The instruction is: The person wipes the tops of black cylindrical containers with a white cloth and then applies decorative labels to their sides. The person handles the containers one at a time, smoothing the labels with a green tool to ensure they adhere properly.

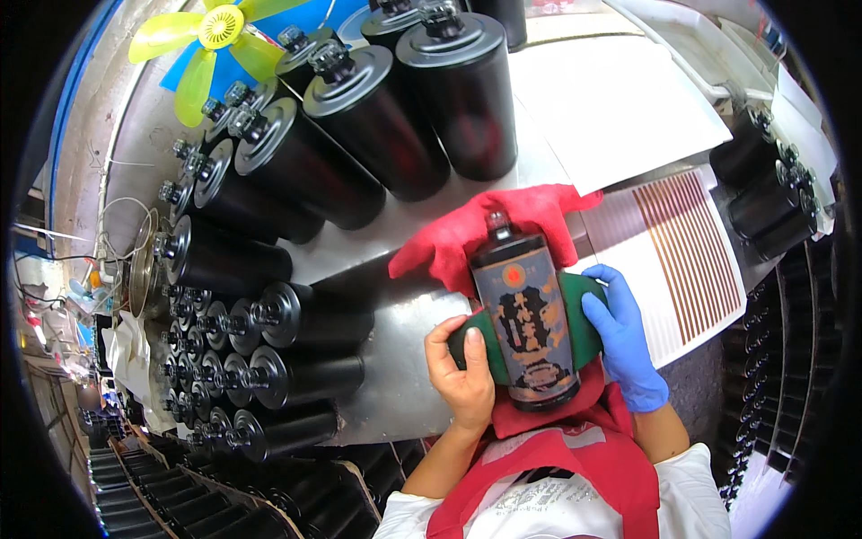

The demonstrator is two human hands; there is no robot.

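A black bottle point(525, 319) with a dark label of orange and gold marks lies in front of me, its neck pointing away. Under it and out to both sides shows a green pad point(582, 314). My bare left hand point(462, 373) holds the pad's left end, thumb on top and fingers curled beneath. On the other side, my right hand point(621, 334), in a blue glove, grips the right end; some of its fingers are hidden. Red cloth point(444, 238) is bunched behind the bottle's neck, and more red fabric lies at its base.
Many black bottles point(337, 130) with clear stoppers crowd the metal table's left and back; more stand at the right point(774, 211). A white sheet with brown strips point(687, 260) lies right of my gloved hand. White boards point(620, 112) and a yellow-green fan point(220, 31) are farther back.
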